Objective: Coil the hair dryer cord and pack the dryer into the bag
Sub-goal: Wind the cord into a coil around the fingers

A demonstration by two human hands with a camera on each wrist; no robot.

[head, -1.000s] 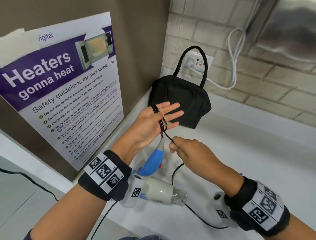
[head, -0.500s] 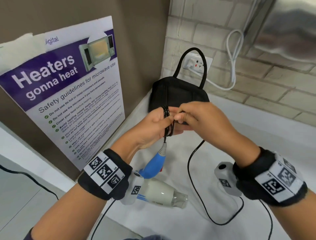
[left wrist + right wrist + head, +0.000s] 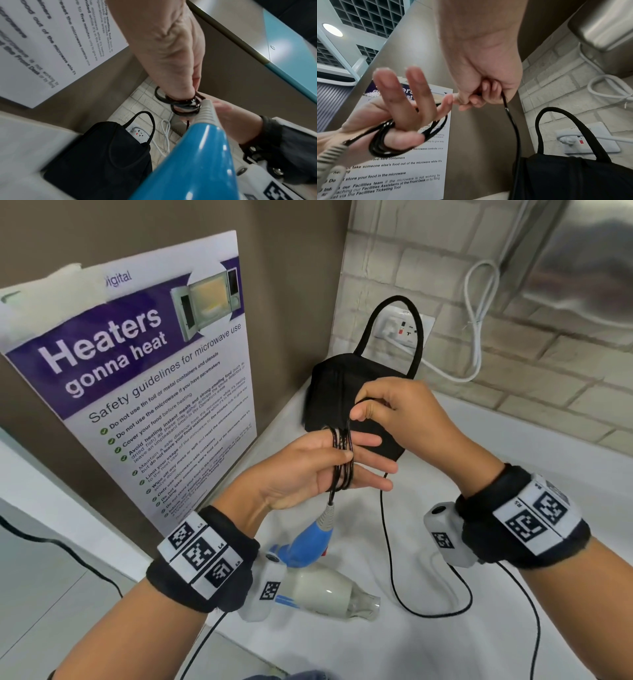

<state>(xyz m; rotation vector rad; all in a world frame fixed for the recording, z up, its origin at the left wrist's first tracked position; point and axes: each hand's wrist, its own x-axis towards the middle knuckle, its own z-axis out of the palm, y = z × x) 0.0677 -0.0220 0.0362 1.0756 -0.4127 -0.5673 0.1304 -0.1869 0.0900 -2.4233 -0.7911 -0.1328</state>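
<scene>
Several loops of the black cord are wound round the straight fingers of my left hand, and its thumb lies across the loops. Just above those fingers my right hand pinches the cord's free run. The slack drops to the white counter and curls there. Below my left wrist lies the hair dryer, white body and blue handle, on its side. The black bag stands behind my hands in the corner, handle up. The coil and bag show in the right wrist view.
A microwave safety poster leans on the brown wall at left. A wall socket with a white cable sits on the brick wall behind the bag. A steel appliance hangs upper right. The counter edge runs near left.
My right hand rose from below the left hand and carried the cord up over the fingers, adding a loop. The slack on the counter grew shorter. The dryer stayed put.
</scene>
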